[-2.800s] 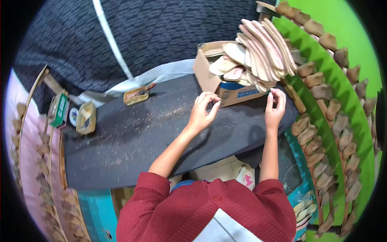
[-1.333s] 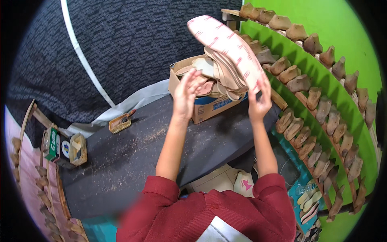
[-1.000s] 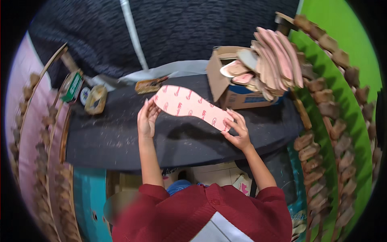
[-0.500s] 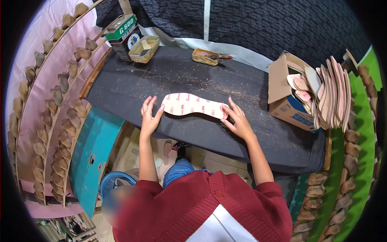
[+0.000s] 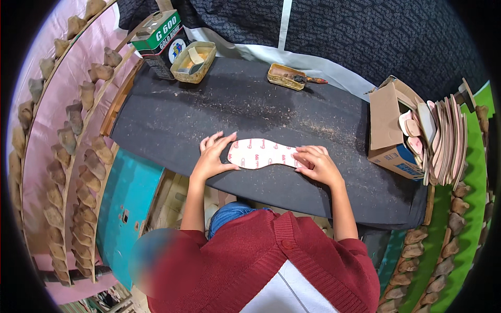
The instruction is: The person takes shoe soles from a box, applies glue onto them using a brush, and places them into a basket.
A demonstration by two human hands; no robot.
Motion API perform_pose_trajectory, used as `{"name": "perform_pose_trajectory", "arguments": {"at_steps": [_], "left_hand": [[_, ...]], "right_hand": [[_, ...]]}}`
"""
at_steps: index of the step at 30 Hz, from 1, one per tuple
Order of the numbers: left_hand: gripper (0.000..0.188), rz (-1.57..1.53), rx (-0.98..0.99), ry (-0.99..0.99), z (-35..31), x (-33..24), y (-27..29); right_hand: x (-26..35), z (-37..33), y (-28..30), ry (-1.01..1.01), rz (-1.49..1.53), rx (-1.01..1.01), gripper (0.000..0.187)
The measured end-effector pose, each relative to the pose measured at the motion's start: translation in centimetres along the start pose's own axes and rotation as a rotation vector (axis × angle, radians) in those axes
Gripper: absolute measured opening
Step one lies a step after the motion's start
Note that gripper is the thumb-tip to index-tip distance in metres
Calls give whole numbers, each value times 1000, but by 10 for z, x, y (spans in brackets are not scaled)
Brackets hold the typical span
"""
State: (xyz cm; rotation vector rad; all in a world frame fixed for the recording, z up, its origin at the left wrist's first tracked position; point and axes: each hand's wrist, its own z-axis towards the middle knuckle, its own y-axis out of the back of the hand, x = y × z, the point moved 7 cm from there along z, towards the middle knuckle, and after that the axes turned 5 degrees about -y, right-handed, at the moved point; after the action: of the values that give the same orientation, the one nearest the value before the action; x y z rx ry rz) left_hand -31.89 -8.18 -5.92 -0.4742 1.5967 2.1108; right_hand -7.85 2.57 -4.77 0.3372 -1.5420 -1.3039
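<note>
A white shoe insole with red printing lies lengthwise on the dark-covered table in front of me. Around its broad left end is my left hand, fingers spread, with the thumb by the lower edge and the fingertips by the upper corner. At the narrower right end, my right hand has its fingers bent over the insole and its thumb against the lower edge. The underside of the insole is hidden.
A green-and-black can and a tub with tools stand back left. Further right lies a small tray with a brush. A cardboard box and stacked insoles stand right. Shoe lasts line side racks.
My view has shifted, so the table's contents appear displaced. My left hand has come closer around the broad end, and my right fingers have bent further over the narrow end.
</note>
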Motion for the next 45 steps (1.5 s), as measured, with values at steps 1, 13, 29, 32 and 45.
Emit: {"name": "perform_pose_trajectory", "arguments": {"at_steps": [1, 13, 29, 32, 45], "left_hand": [[89, -5, 8, -7, 7, 2, 1], [82, -13, 106, -213, 76, 30, 13], [67, -370, 195, 132, 128, 98, 9], [46, -521, 329, 230, 117, 105, 1], [28, -232, -97, 75, 100, 67, 24]], "right_hand": [[-2, 1, -2, -18, -9, 8, 39], [-7, 31, 1, -134, -70, -164, 35], [-134, 93, 54, -546, 825, -908, 45], [-147, 115, 48, -630, 886, -853, 47], [-141, 162, 55, -352, 823, -794, 23]]}}
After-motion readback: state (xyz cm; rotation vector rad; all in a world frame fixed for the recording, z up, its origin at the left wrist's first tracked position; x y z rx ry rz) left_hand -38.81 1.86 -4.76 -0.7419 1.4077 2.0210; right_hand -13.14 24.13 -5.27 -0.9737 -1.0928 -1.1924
